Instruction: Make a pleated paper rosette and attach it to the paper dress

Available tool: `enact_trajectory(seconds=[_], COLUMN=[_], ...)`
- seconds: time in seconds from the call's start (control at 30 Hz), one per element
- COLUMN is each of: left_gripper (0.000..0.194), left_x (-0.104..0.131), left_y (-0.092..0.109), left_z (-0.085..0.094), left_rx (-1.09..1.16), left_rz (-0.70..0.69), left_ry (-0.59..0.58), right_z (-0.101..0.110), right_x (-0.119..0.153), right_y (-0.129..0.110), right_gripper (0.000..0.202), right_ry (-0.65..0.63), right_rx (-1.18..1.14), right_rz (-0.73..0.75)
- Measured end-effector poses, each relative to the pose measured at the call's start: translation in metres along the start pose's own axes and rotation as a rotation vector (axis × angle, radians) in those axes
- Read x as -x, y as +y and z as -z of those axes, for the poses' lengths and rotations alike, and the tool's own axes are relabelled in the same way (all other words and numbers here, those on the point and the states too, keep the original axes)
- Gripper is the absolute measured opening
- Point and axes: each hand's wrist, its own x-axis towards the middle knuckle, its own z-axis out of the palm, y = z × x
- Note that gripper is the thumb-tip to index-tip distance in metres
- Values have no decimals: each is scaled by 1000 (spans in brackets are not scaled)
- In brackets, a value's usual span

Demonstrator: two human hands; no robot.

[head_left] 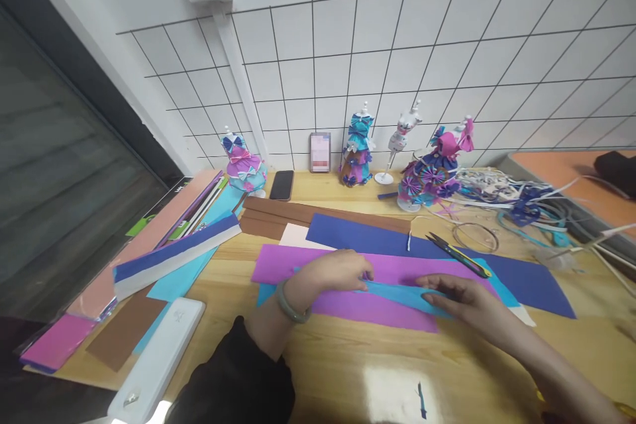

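Observation:
A light blue crepe paper strip stretches between my two hands above a purple crepe paper sheet. My left hand, with a pale bangle on its wrist, has its fingers curled onto the strip's left part. The strip's right part is pinched between the thumb and fingers of my right hand. Beneath the purple sheet lie more light blue paper and a dark blue sheet. Thread snips with yellow-and-black handles rest on the paper, just beyond my right hand.
Along the wall stand small dress forms in paper dresses, a bare form and a propped phone. Another phone lies flat. Paper strips and a white device are left; tangled ribbons sit right.

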Motion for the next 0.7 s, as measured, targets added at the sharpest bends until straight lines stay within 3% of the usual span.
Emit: enact_trajectory(seconds=[0.2,0.37,0.53,0.7], left_gripper=[21,18,15,14], left_x=[19,18,7,6], left_y=[3,0,-1,2], left_z=[23,12,-8,-7], left_rx=[115,132,111,34], left_rz=[24,-48,32,93], left_ry=[-174,-374,-400,-328], right_z=[-4,-9,-10,-11], right_x=[10,11,9,8], right_y=[6,24,43,33], right_gripper=[42,41,45,38], right_ry=[-47,-97,-59,-48], right_rx=[-13,161,442,489], right_rz=[-71,-79,-52,-18])
